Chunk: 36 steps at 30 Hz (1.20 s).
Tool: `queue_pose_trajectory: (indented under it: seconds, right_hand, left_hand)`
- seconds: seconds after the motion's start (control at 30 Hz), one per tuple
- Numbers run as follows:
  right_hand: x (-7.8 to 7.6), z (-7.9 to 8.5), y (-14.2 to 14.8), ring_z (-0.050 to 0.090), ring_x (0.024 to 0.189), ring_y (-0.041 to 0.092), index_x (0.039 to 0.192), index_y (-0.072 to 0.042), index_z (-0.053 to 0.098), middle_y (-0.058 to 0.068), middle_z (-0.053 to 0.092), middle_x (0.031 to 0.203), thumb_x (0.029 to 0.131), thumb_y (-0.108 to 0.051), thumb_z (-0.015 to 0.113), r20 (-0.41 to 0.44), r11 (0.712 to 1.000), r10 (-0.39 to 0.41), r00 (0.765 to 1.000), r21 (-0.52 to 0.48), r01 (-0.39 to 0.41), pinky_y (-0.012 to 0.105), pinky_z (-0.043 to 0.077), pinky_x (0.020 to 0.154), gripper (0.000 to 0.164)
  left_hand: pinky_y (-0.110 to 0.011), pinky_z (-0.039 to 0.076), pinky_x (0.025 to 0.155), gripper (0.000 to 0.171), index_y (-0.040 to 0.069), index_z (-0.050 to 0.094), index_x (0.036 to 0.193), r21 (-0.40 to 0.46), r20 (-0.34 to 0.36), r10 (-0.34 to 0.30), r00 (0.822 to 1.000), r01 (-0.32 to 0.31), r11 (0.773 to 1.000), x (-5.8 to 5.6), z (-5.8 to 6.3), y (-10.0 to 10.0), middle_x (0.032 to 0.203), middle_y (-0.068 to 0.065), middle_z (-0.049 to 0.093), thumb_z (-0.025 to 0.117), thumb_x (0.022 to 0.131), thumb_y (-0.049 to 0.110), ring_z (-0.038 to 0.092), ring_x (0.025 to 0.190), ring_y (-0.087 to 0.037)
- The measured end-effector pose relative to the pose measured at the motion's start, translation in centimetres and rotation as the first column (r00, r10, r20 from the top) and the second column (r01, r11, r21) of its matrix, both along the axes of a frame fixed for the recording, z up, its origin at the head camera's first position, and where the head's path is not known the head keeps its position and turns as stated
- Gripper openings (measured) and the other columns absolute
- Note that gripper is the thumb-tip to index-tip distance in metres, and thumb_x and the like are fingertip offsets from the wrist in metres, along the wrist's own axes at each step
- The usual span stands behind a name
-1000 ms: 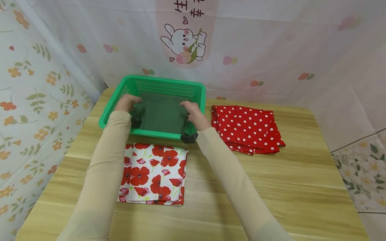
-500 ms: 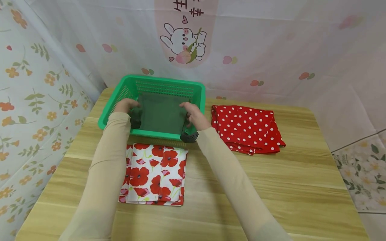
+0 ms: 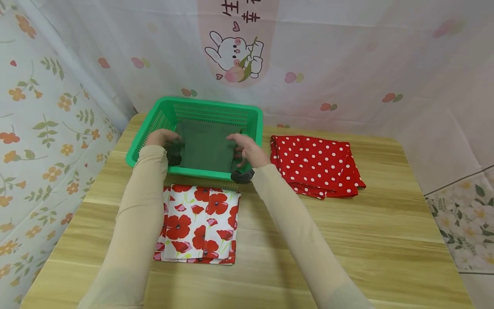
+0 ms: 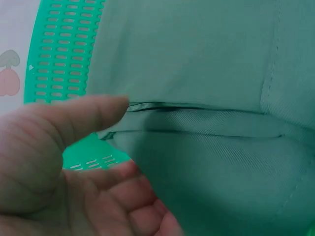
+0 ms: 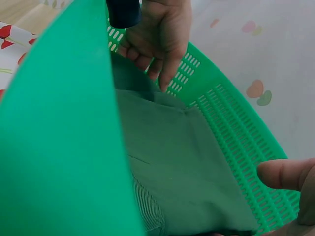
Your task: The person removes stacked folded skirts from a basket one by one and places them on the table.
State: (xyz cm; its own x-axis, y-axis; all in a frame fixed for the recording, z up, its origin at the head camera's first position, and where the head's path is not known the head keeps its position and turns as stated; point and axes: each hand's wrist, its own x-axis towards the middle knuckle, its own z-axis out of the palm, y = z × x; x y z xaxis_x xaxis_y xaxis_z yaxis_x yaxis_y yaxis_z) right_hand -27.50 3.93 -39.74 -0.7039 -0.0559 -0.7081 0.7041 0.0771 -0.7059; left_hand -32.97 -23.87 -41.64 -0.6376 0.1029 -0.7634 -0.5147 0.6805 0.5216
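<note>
A folded dark green cloth [image 3: 210, 146] lies in the green plastic basket [image 3: 208, 173]. My left hand [image 3: 160, 136] reaches over the basket's left side. In the left wrist view its thumb [image 4: 93, 115] is straight beside the layered edge of the green cloth [image 4: 197, 59], and the other fingers bend loosely at the cloth's lower corner. My right hand [image 3: 248, 148] is inside the basket's right side, thumb stretched toward the cloth. The right wrist view shows that thumb [image 5: 283, 173] apart from the green cloth [image 5: 167, 147]; the other fingers there are mostly hidden.
A folded white cloth with red poppies [image 3: 198, 227] lies in front of the basket, partly behind my left sleeve. To the basket's right is a red polka-dot cloth [image 3: 312, 165]. A printed curtain [image 3: 328, 64] stands behind the wooden table [image 3: 347, 240].
My right hand has shifted slightly left, farther over the green cloth, and its fingers show more. My left hand has hardly moved. Basket and cloths stay in place.
</note>
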Motion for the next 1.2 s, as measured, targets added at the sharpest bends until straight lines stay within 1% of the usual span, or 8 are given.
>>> queue_pose_trajectory:
  seconds: [0.07, 0.1, 0.3, 0.53, 0.73, 0.93, 1.07, 1.2]
  right_hand:
    - [0.1, 0.0, 0.0, 0.039, 0.127, 0.035, 0.143, -0.013, 0.034, 0.015, 0.036, 0.143, 0.088, -0.032, 0.061, 0.009, 1.000, 0.023, 1.000, -0.018, -0.022, 0.063, 0.038, 0.093, 0.065]
    - [0.2, 0.2, 0.1, 0.039, 0.127, 0.035, 0.143, -0.013, 0.035, 0.015, 0.036, 0.144, 0.088, -0.031, 0.062, 0.011, 0.999, 0.035, 0.999, -0.031, -0.035, 0.063, 0.036, 0.095, 0.064]
    - [0.2, 0.1, 0.0, 0.041, 0.127, 0.033, 0.139, -0.008, 0.037, 0.015, 0.040, 0.140, 0.090, -0.026, 0.059, 0.019, 0.994, 0.085, 0.996, -0.068, -0.083, 0.065, 0.033, 0.097, 0.056]
    - [0.2, 0.0, 0.0, 0.038, 0.129, 0.037, 0.143, -0.005, 0.028, 0.018, 0.034, 0.144, 0.090, -0.023, 0.060, -0.005, 0.990, 0.136, 0.991, -0.043, -0.136, 0.061, 0.040, 0.093, 0.064]
    - [0.3, 0.0, 0.0, 0.049, 0.112, 0.032, 0.131, -0.004, 0.044, 0.016, 0.044, 0.135, 0.091, -0.020, 0.058, -0.024, 0.987, 0.159, 0.987, -0.024, -0.160, 0.050, 0.043, 0.094, 0.045]
    - [0.3, 0.0, -0.2, 0.052, 0.075, 0.021, 0.095, -0.006, 0.057, 0.010, 0.056, 0.095, 0.091, -0.017, 0.058, -0.044, 0.982, 0.188, 0.981, 0.024, -0.187, 0.045, 0.046, 0.090, 0.012]
    - [0.4, -0.1, -0.2, 0.051, 0.070, 0.020, 0.087, -0.007, 0.056, 0.007, 0.053, 0.081, 0.091, -0.015, 0.059, -0.063, 0.980, 0.197, 0.978, 0.053, -0.194, 0.045, 0.047, 0.090, 0.009]
    - [0.5, -0.1, -0.1, 0.050, 0.069, 0.020, 0.080, -0.007, 0.056, 0.006, 0.052, 0.075, 0.091, -0.013, 0.057, -0.101, 0.981, 0.189, 0.977, 0.062, -0.183, 0.042, 0.048, 0.089, 0.013]
  left_hand:
    - [-0.047, 0.024, 0.110, 0.083, -0.007, -0.003, 0.146, 0.002, 0.013, -0.014, 1.000, 0.014, 1.000, 0.4, 0.4, 0.6, 0.151, -0.030, 0.005, 0.049, 0.095, 0.033, 0.013, 0.138, -0.043]
    - [-0.049, 0.017, 0.112, 0.080, -0.009, -0.008, 0.144, -0.008, 0.019, 0.009, 1.000, -0.009, 1.000, 1.1, 1.1, 1.3, 0.151, -0.031, 0.000, 0.044, 0.097, 0.030, 0.006, 0.139, -0.044]
    - [-0.044, 0.010, 0.114, 0.075, -0.009, -0.015, 0.142, 0.081, 0.067, 0.084, 0.994, -0.089, 0.993, 3.3, 3.5, 3.1, 0.151, -0.027, -0.013, 0.037, 0.099, 0.023, -0.003, 0.140, -0.039]
    - [-0.043, 0.001, 0.114, 0.081, -0.008, -0.024, 0.139, 0.140, 0.071, 0.108, 0.992, -0.117, 0.983, 3.6, 4.0, 3.4, 0.150, -0.024, -0.020, 0.040, 0.097, 0.020, -0.014, 0.139, -0.037]
    - [-0.043, 0.006, 0.115, 0.081, -0.008, -0.017, 0.142, 0.150, 0.055, 0.122, 0.991, -0.129, 0.980, 3.0, 3.2, 3.4, 0.153, -0.024, -0.012, 0.043, 0.097, 0.022, -0.003, 0.141, -0.036]
    - [-0.041, 0.013, 0.114, 0.080, -0.006, -0.012, 0.144, 0.211, 0.072, 0.130, 0.989, -0.142, 0.967, 2.7, 3.2, 3.4, 0.154, -0.022, -0.007, 0.046, 0.096, 0.020, 0.006, 0.141, -0.035]
    - [-0.040, 0.018, 0.113, 0.078, -0.007, -0.005, 0.146, 0.228, 0.075, 0.124, 0.989, -0.138, 0.964, 2.8, 3.4, 3.4, 0.154, -0.021, 0.001, 0.048, 0.095, 0.021, 0.014, 0.139, -0.034]
    - [-0.041, 0.023, 0.111, 0.081, -0.007, 0.000, 0.146, 0.175, -0.002, 0.145, 0.989, -0.142, 0.974, 3.0, 3.7, 3.4, 0.153, -0.022, 0.007, 0.052, 0.092, 0.024, 0.020, 0.135, -0.034]
